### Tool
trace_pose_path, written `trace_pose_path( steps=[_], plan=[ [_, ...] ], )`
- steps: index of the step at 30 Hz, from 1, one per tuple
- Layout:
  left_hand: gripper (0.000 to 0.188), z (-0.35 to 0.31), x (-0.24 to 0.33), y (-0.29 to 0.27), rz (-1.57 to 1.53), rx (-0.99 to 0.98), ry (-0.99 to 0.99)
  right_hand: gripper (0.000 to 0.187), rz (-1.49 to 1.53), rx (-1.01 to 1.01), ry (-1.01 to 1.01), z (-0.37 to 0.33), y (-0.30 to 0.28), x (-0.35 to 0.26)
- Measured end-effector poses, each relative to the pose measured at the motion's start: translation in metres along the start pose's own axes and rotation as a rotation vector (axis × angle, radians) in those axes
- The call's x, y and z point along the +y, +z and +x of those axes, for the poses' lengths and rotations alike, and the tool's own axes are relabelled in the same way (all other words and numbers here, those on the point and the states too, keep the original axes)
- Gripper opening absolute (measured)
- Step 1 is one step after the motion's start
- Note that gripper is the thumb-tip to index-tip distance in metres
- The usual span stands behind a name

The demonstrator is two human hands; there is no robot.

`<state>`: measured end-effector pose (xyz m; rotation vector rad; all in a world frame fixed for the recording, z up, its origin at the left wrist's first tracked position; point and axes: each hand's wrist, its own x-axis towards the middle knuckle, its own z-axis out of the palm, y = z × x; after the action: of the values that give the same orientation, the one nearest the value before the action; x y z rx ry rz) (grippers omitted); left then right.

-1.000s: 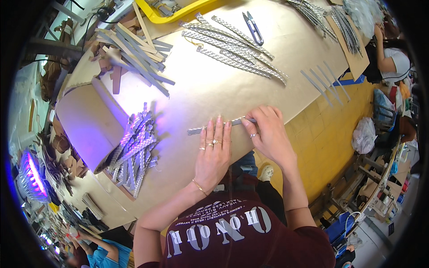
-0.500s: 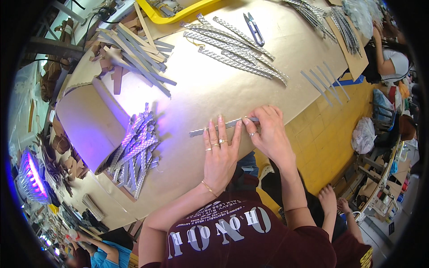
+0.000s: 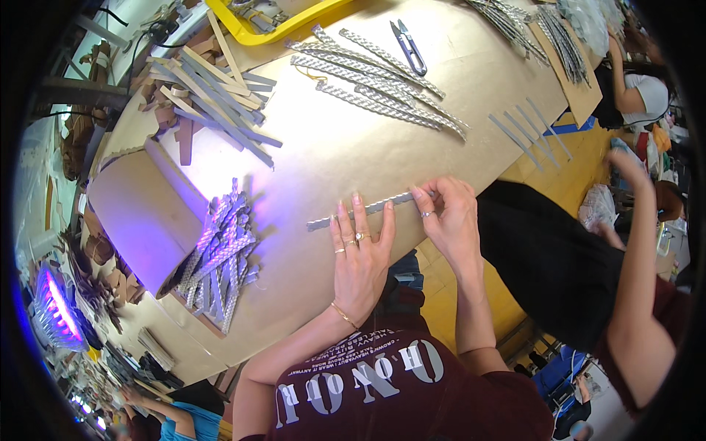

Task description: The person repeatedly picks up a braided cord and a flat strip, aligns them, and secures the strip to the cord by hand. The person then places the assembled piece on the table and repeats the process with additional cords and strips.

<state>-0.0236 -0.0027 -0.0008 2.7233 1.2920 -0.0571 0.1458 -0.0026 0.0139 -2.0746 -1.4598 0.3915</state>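
Observation:
A long grey braided strip (image 3: 323,220) lies on the brown paper-covered table (image 3: 382,154) near its front edge. My left hand (image 3: 360,253) rests flat on the table, fingers spread, with the fingertips pressing the strip's middle. My right hand (image 3: 448,217) pinches the strip's right end between thumb and fingers. The strip's left end sticks out free past my left hand.
A heap of similar strips (image 3: 220,250) lies left beside a slanted cardboard box (image 3: 140,213). More braided strips (image 3: 375,81), small snips (image 3: 408,45), flat grey slats (image 3: 220,103) and a yellow tray (image 3: 272,22) sit farther back. Another person in black (image 3: 573,257) stands at right.
Both hands slid slightly right and up along the strip. A person in black has come into view at the right, arm raised near the table edge.

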Motion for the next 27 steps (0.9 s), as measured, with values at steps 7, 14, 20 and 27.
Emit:
trace_pose_path(
  steps=[7,14,20,27],
  plan=[
    [0.056,0.001,0.003,-0.001,0.030,-0.014,0.003,0.021,-0.067,0.041,-0.040,-0.002,0.005,0.000],
    [0.059,0.005,0.011,-0.001,0.147,-0.005,-0.008,0.023,-0.023,0.077,0.099,-0.004,0.000,-0.004],
    [0.060,0.005,0.010,-0.001,0.157,-0.009,0.002,0.025,0.027,0.089,0.141,-0.001,-0.001,-0.004],
    [0.060,0.005,0.009,-0.001,0.142,-0.014,0.005,0.021,0.029,0.024,0.248,-0.007,0.006,-0.004]
  ],
)
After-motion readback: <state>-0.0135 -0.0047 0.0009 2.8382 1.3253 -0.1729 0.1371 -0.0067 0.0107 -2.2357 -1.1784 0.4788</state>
